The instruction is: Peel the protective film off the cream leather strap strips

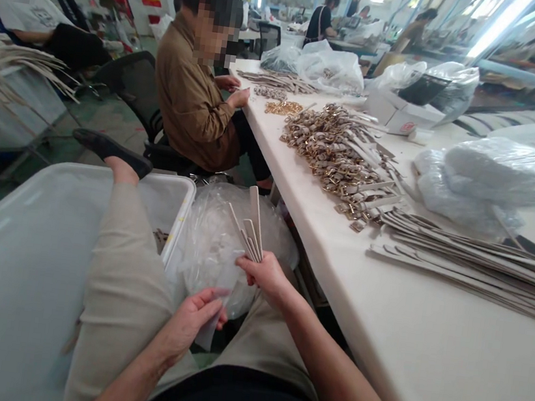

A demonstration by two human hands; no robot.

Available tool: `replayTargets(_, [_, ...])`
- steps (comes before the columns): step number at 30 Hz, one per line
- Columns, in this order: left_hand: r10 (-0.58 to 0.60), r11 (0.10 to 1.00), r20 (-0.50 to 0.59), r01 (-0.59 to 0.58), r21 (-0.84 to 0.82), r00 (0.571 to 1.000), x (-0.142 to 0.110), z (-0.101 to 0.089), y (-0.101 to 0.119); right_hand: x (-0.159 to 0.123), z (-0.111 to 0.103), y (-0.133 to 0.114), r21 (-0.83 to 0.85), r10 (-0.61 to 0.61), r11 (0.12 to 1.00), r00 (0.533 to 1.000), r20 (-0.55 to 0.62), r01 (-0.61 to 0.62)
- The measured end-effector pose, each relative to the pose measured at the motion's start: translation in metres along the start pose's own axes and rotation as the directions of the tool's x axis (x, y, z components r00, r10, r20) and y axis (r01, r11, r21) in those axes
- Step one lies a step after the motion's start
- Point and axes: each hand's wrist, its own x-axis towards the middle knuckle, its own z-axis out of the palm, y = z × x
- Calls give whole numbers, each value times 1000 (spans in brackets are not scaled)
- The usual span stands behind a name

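Above my lap, my right hand (pixel 265 274) is closed around the lower ends of several light beige straps (pixel 254 225), which fan upward. Lower and to the left, the fingers of my left hand (pixel 197 316) pinch a translucent plastic strip (pixel 207 334). Behind both hands sits a large clear plastic bag (pixel 215 220) with pale contents I cannot make out. On the table beside me lies a heap of straps with gold-coloured buckles (pixel 338 150). Closer along the table is a stack of long beige straps (pixel 461 262).
A white plastic tub (pixel 19 247) stands at my left, with my leg resting across it. The white table (pixel 423 366) runs along my right. A co-worker (pixel 196 86) sits at its far left side. Plastic bags (pixel 493 171) and a white box (pixel 402 113) are on the table.
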Motion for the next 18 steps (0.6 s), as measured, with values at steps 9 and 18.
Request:
replayTargets(9, [-126,955,103,92,283,987,-4,-7,-5,1,-5,6,36,4,999,1000,16,-4])
replayTargets(18, [-180,840,108,96,535,978,-58,-24,44,21,-23,43,159,133,981,983,-124,-113])
